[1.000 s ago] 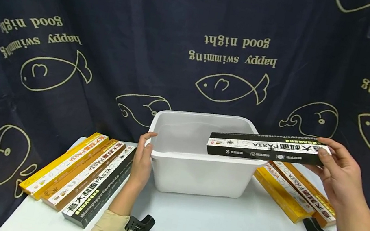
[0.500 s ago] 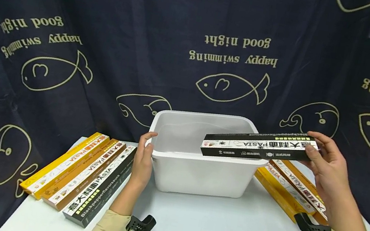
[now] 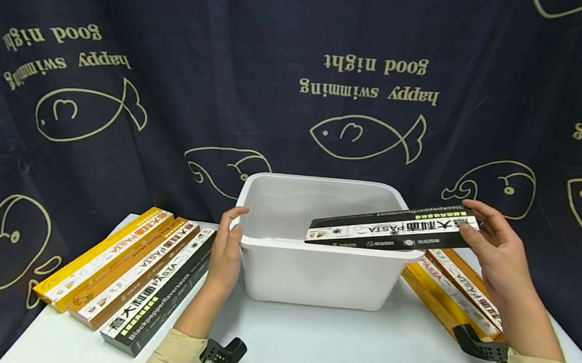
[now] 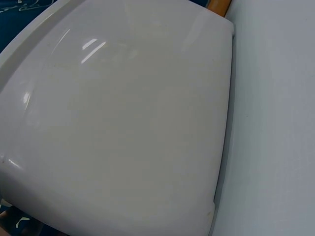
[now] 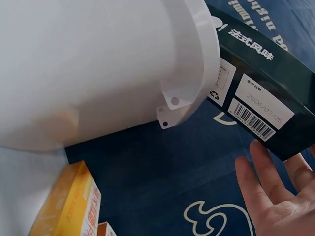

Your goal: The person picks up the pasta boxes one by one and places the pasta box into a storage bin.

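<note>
A white plastic bin (image 3: 314, 280) stands upright on the table. My left hand (image 3: 225, 255) grips its left rim, with fingers hooked over the edge. At the right, my right hand (image 3: 501, 264) holds a black pasta box (image 3: 389, 230) by its right end, thumb on the near side. The box slants over the bin's right rim, its left end lower and inside the opening. The right wrist view shows the underside of the black pasta box (image 5: 256, 103) with a barcode, beside the bin's wall (image 5: 98, 59). Only the bin's side (image 4: 133, 113) fills the left wrist view.
Left of the bin lie a yellow pasta box (image 3: 105, 256), a brown one (image 3: 135, 271) and another black one (image 3: 157, 294), side by side. To the right, a yellow box (image 3: 442, 299) and a brown one lie partly behind my right arm. A dark fish-print curtain (image 3: 212, 96) hangs behind.
My right hand has moved left with the black pasta box, whose left end has dipped further into the bin's opening. The left hand stays on the rim.
</note>
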Available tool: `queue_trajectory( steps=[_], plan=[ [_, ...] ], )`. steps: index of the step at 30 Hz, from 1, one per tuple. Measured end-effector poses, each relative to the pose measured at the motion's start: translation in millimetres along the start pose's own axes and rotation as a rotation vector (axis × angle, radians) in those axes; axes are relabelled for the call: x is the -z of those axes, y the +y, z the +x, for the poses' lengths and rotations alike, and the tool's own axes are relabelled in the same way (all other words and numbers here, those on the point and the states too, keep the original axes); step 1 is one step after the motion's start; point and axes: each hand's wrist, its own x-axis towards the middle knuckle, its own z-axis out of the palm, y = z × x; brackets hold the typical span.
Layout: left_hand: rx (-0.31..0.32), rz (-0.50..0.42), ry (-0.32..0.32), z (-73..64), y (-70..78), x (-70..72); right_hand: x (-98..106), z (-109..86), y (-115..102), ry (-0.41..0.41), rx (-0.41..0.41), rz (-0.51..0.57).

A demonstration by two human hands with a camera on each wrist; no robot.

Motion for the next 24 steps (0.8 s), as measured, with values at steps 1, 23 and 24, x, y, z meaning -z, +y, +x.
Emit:
queue_trajectory(
  steps=[1,23,24],
  plan=[
    [-0.002,0.000,-0.001,0.3,-0.5,-0.1,-1,0.5,0,-0.003,-0.005,-0.007],
    [-0.010,-0.018,-0.004,0.2,-0.9,0.2,-31,15.3,2,-0.112,-0.132,-0.229],
    [-0.012,-0.022,-0.007,0.2,-0.7,0.3,-33,16.1,2,-0.122,-0.145,-0.244]
  ],
)
